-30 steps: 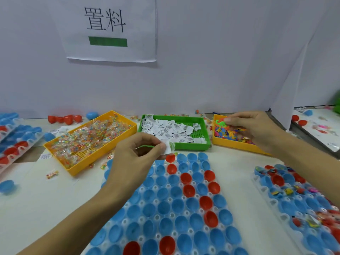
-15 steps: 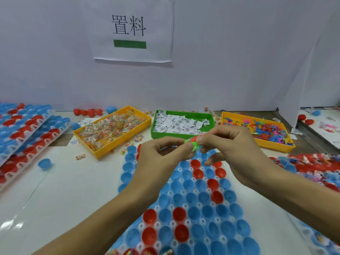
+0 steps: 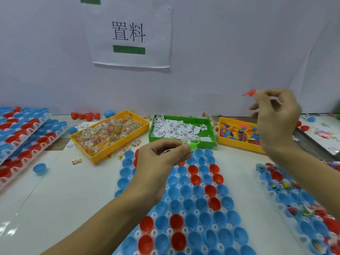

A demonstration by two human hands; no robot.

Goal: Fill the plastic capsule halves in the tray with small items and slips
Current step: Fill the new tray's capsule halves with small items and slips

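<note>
The tray (image 3: 227,208) of blue and red capsule halves (image 3: 191,219) lay on the white table (image 3: 60,199), directly below the person, its cups bare. Above its far end the left hand (image 3: 158,162) pinched a small green toy (image 3: 191,145) between thumb and fingertips. The right hand (image 3: 277,122) was raised well to the right, above the yellow bin of coloured toys (image 3: 239,134), its fingers curled and pinching a small red toy (image 3: 248,93). Between that bin and a yellow bin of wrapped sweets (image 3: 108,134) stood the green bin of paper slips (image 3: 181,129). A partly filled tray (image 3: 294,197) lay at the right, stacked trays (image 3: 24,133) at the left
</note>
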